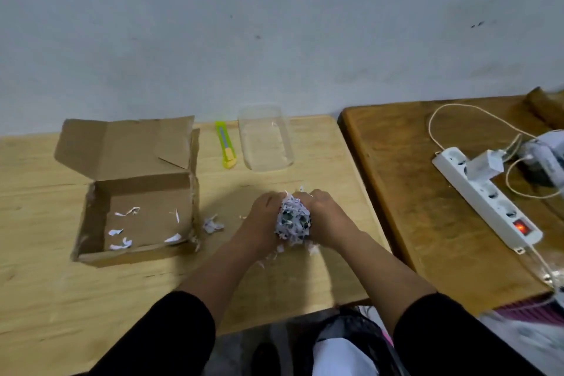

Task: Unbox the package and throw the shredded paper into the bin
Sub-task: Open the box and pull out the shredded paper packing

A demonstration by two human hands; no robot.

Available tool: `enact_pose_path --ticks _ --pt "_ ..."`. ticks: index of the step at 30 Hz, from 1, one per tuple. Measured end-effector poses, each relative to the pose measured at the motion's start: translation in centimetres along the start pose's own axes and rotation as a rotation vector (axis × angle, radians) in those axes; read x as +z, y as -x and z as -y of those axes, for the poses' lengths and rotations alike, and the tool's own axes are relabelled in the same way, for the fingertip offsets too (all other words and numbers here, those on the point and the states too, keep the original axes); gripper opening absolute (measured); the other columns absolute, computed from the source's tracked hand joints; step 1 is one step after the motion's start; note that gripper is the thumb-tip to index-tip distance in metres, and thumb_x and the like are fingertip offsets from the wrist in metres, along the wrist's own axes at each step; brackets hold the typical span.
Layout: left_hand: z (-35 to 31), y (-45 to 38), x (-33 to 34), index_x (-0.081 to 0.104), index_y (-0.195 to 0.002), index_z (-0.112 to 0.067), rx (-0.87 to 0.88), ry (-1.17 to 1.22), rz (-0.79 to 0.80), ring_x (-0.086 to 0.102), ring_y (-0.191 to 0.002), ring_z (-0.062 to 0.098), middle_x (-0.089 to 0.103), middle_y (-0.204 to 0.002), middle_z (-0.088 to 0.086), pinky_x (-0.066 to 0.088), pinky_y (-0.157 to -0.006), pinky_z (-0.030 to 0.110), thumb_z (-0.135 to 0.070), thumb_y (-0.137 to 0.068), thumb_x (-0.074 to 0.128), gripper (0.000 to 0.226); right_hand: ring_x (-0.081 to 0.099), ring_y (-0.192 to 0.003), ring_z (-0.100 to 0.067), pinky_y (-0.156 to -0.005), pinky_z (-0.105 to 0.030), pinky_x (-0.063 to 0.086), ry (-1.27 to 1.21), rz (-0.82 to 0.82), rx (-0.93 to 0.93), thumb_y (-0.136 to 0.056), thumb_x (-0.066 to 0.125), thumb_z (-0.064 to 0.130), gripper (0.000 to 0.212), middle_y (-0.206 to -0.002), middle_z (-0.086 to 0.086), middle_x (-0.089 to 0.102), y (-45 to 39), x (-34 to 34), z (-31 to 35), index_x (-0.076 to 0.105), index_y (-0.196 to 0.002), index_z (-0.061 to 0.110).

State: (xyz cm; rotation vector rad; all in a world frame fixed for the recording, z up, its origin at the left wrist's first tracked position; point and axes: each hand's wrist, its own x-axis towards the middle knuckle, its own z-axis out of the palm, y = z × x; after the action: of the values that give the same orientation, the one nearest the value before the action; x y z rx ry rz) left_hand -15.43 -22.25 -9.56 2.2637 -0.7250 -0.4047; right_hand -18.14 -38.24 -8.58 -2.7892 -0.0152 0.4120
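Observation:
An open cardboard box (pixel 100 223) sits on the light wooden table (pixel 45 284) at the left, its lid folded back; a few white paper scraps lie on its floor. To its right, my left hand (pixel 262 217) and my right hand (pixel 323 217) press together a clump of shredded paper (pixel 293 220) just above the tabletop. Loose shreds (pixel 212 224) lie beside the box and under my wrists. Below the table edge, between my arms, the dark rim of a bin with a white liner (pixel 345 345) shows.
A yellow-green utility knife (pixel 225 145) and a clear plastic container (pixel 265 137) lie at the back of the table by the wall. A darker table (pixel 427 192) at the right carries a white power strip (pixel 488 198), chargers and cables.

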Motion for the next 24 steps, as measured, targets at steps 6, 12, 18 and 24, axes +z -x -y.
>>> enact_pose_path --ticks 6,12,18,24 --pt "0.5 -0.7 1.7 0.039 -0.130 0.011 -0.037 -0.103 -0.062 0.041 -0.122 0.048 0.044 -0.131 0.034 0.033 -0.106 0.050 -0.008 -0.054 0.084 0.091 0.052 -0.100 -0.042 -0.087 -0.044 0.048 -0.243 -0.144 -0.035 -0.071 0.067 0.030 0.066 -0.108 -0.027 0.053 0.6 0.7 -1.1 0.049 -0.132 0.012" --pt "1.3 -0.4 0.9 0.030 -0.140 -0.001 -0.079 -0.211 -0.099 0.031 -0.135 0.034 0.034 -0.146 0.020 0.032 -0.110 0.043 -0.019 -0.061 0.082 0.096 0.024 -0.140 -0.032 -0.114 -0.043 0.029 -0.285 0.035 -0.053 -0.078 0.067 0.036 0.092 -0.151 -0.018 0.024 0.2 0.7 -0.3 0.012 -0.148 0.014" --pt "2.0 1.1 -0.1 0.024 -0.143 -0.007 -0.139 -0.259 -0.059 0.025 -0.138 0.032 0.027 -0.149 0.017 0.029 -0.112 0.044 -0.030 -0.067 0.077 0.096 0.017 -0.143 -0.027 -0.115 -0.044 0.026 -0.230 0.128 -0.078 -0.075 0.062 0.041 0.090 -0.156 -0.008 0.017 0.4 0.2 1.0 0.010 -0.147 0.028" --pt "0.5 2.2 -3.6 0.007 -0.147 -0.022 -0.240 -0.314 0.120 0.001 -0.144 0.028 0.007 -0.156 0.008 0.021 -0.115 0.046 -0.044 -0.063 0.078 0.112 0.031 -0.137 -0.026 -0.107 -0.045 0.037 -0.046 0.172 -0.010 -0.082 0.051 0.047 0.073 -0.154 -0.003 0.025 0.8 -3.1 3.1 0.015 -0.144 0.037"
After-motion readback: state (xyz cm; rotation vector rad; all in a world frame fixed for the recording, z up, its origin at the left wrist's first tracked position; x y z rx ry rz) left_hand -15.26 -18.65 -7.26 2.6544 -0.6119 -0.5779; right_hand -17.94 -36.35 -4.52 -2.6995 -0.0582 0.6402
